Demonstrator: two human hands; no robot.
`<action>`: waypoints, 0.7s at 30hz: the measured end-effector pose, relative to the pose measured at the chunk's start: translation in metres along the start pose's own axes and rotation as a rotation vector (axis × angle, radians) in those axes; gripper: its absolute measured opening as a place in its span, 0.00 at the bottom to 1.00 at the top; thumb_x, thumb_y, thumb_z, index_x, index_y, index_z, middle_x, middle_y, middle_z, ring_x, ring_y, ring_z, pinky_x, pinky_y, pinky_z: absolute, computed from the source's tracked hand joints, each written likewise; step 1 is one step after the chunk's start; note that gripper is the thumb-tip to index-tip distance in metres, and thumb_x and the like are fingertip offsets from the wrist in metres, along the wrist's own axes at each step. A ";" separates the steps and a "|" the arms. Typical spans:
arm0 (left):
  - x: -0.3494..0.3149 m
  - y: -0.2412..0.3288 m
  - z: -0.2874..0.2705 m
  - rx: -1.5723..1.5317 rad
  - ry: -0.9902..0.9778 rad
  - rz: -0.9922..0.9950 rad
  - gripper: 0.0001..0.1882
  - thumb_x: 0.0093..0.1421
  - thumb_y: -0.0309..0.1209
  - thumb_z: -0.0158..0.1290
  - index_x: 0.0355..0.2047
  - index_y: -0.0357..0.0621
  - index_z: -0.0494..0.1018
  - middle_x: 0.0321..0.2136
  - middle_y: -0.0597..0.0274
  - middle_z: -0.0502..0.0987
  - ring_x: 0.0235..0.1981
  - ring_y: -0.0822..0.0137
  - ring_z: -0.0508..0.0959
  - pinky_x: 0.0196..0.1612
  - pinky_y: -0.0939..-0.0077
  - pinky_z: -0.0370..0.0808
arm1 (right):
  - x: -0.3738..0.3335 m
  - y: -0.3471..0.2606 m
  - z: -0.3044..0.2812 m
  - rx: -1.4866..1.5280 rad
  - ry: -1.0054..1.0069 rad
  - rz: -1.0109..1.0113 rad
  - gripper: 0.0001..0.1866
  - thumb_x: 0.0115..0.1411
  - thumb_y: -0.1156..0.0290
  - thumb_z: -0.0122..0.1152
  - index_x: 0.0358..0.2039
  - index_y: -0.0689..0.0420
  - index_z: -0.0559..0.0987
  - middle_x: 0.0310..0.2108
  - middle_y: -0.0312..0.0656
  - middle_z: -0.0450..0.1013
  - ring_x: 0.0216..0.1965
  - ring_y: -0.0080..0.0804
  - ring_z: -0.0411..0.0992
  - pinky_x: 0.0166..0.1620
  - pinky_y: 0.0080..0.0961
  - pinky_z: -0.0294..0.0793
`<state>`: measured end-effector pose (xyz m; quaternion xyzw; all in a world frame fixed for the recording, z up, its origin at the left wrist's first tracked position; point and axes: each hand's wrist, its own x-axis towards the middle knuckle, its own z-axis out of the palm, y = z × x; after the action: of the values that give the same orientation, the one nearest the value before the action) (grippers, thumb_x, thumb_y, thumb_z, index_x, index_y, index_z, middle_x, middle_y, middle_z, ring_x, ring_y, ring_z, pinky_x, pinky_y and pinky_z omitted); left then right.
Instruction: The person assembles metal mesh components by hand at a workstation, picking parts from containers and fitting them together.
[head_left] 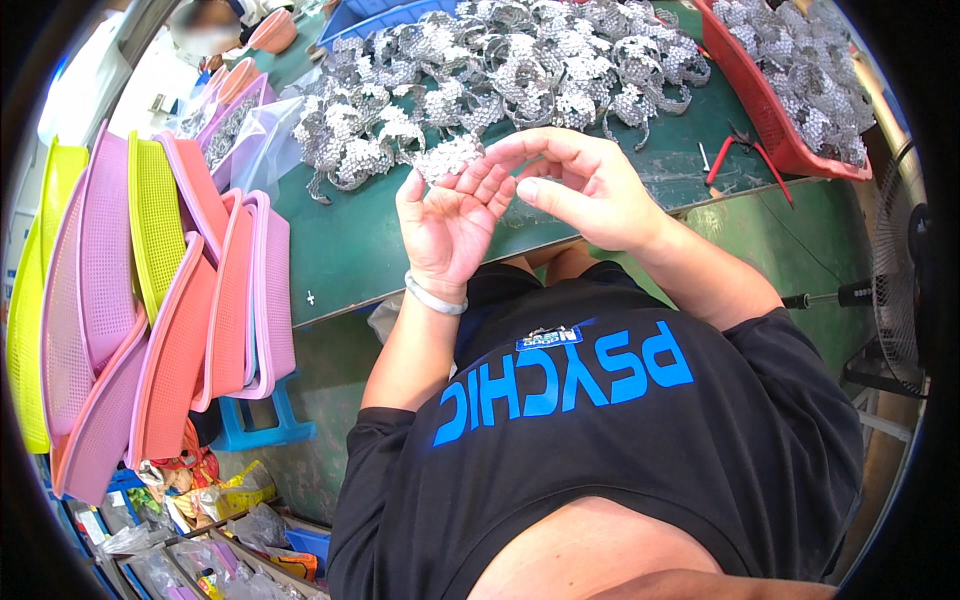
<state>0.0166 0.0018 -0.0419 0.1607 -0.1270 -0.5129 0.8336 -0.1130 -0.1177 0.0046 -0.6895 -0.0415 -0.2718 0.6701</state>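
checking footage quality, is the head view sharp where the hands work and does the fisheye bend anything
Head view: evenly lit and sharp on the left hand, right hand and the silver lace piece they pinch; the green table edge bows from fisheye distortion, black vignette rings the frame, and the top left corner is blurred.

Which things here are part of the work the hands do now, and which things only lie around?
In use:
left hand
right hand
silver lace piece held between them
pile of silver pieces on the green table

Lying about:
stacked plastic baskets
red bin
red-handled pliers
fan
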 end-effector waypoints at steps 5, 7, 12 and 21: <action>-0.002 0.001 0.004 -0.122 -0.044 -0.066 0.35 0.53 0.55 0.41 0.43 0.31 0.68 0.45 0.46 0.70 0.45 0.55 0.70 0.54 0.60 0.61 | 0.000 -0.002 0.001 0.006 -0.007 0.012 0.15 0.51 0.77 0.55 0.42 0.62 0.73 0.35 0.37 0.73 0.33 0.18 0.68 0.38 0.17 0.69; -0.002 0.001 0.003 -0.146 -0.086 -0.083 0.37 0.52 0.56 0.41 0.45 0.30 0.66 0.45 0.46 0.70 0.44 0.56 0.70 0.53 0.61 0.60 | -0.001 -0.002 0.000 -0.005 -0.005 0.041 0.15 0.51 0.78 0.55 0.42 0.62 0.73 0.35 0.37 0.73 0.33 0.18 0.68 0.39 0.17 0.69; -0.001 0.001 0.001 -0.174 -0.185 -0.109 0.40 0.51 0.57 0.41 0.50 0.30 0.61 0.45 0.46 0.70 0.41 0.58 0.71 0.52 0.63 0.62 | 0.000 0.000 0.001 0.043 -0.025 -0.002 0.15 0.51 0.78 0.54 0.42 0.62 0.73 0.35 0.37 0.73 0.34 0.18 0.68 0.39 0.17 0.69; -0.001 0.001 0.003 -0.163 -0.207 -0.110 0.41 0.50 0.57 0.42 0.51 0.30 0.60 0.44 0.46 0.71 0.38 0.60 0.72 0.51 0.64 0.62 | 0.000 -0.001 0.001 0.046 -0.044 0.001 0.14 0.52 0.79 0.54 0.41 0.63 0.73 0.35 0.37 0.73 0.33 0.17 0.68 0.38 0.16 0.69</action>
<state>0.0163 0.0029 -0.0390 0.0457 -0.1611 -0.5804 0.7969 -0.1132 -0.1169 0.0061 -0.6795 -0.0623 -0.2553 0.6850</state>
